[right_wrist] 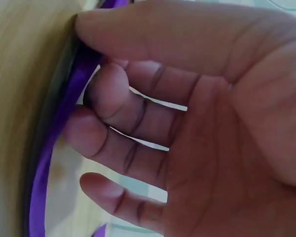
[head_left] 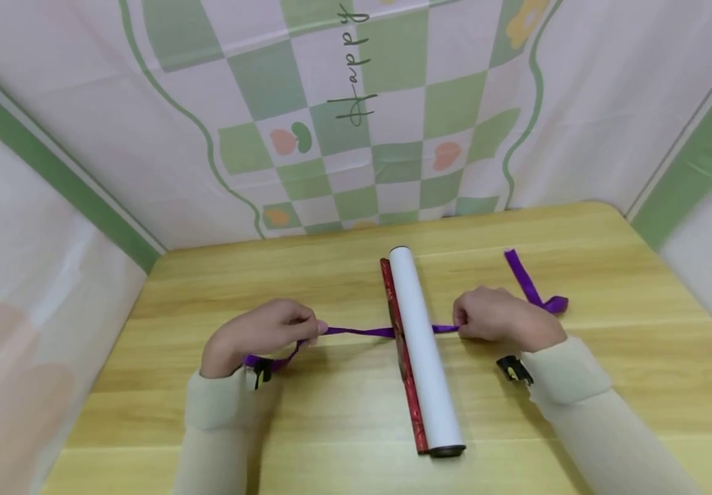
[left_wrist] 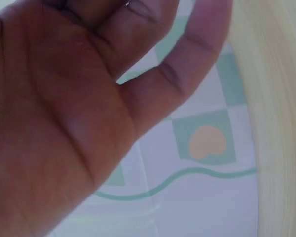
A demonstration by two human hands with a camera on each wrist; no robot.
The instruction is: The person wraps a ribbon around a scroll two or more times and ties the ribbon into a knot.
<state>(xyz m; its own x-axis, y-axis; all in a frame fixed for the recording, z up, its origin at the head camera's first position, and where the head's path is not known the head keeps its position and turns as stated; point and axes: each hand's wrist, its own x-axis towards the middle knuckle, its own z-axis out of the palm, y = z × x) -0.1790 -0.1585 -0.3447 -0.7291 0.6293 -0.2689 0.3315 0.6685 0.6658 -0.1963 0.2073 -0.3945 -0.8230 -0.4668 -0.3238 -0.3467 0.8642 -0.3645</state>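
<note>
A white tube (head_left: 426, 350) with a dark end cap lies lengthwise on the table, alongside a thinner red roll (head_left: 410, 395) on its left. A purple ribbon (head_left: 356, 333) runs crosswise beneath both and comes out on either side. On the left, my left hand (head_left: 265, 331) pinches the ribbon between thumb and fingers, with a slack length trailing back under the wrist. Close to the tube's right side, my right hand (head_left: 507, 317) grips the other stretch. In the right wrist view, the ribbon (right_wrist: 52, 133) passes under the thumb, the fingers loosely curled. The left wrist view hides the ribbon.
The ribbon's right tail (head_left: 523, 275) lies folded on the wooden table (head_left: 331, 275) beyond the right hand. Behind the table's far edge hangs a green and white checked cloth (head_left: 393, 110). A small black device (head_left: 514, 370) sits by the right cuff.
</note>
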